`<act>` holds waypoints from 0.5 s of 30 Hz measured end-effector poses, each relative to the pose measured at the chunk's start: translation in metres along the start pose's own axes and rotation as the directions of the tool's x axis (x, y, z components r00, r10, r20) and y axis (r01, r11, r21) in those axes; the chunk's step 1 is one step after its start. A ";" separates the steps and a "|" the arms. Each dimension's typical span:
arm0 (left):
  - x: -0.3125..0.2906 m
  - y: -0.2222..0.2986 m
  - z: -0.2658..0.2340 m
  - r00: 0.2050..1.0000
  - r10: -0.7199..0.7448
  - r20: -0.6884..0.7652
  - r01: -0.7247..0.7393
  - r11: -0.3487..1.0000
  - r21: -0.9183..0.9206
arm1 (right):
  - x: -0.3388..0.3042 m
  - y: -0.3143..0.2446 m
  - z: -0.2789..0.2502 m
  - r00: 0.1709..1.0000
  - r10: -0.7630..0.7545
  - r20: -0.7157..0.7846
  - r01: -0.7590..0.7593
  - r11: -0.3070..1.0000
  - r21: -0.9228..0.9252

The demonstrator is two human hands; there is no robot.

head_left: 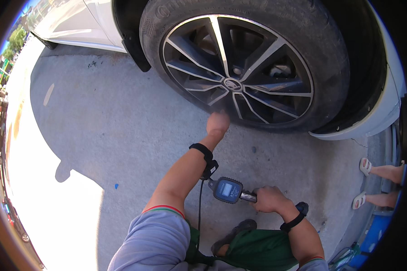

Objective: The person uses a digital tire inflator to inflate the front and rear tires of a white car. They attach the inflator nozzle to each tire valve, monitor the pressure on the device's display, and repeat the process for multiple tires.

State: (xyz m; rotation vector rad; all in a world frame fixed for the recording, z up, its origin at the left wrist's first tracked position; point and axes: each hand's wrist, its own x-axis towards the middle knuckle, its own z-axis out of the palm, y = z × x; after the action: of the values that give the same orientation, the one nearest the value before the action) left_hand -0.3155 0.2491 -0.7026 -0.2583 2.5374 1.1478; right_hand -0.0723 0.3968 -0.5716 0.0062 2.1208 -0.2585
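Gripping gauge (227, 189) w/ R hand (269, 199); L hand (218, 122) by tyre (331, 58), can't tell grip; rim (219, 43) w/in tyre.

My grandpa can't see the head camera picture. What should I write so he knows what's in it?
A person's left hand is at the lower part of a car wheel, while their right hand grips a dark digital gauge. The white car stands on grey concrete; another person's pale sandals show at the right.
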 end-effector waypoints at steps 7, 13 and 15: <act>0.001 -0.002 0.003 1.000 0.017 0.017 -0.017 1.000 -0.009 | 0.000 0.001 0.001 1.000 -0.005 -0.003 0.005 1.000 -0.008; 0.004 -0.002 0.004 0.999 -0.027 0.046 0.029 0.999 -0.036 | 0.003 0.004 0.004 1.000 -0.002 0.002 0.002 1.000 -0.031; 0.004 -0.004 0.004 0.999 -0.025 0.023 0.025 0.999 -0.040 | 0.005 0.005 0.006 1.000 -0.004 0.003 0.004 0.999 -0.044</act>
State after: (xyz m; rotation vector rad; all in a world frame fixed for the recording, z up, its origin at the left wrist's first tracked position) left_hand -0.3175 0.2495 -0.7092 -0.2848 2.4867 1.1867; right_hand -0.0695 0.3997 -0.5791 -0.0242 2.1235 -0.2144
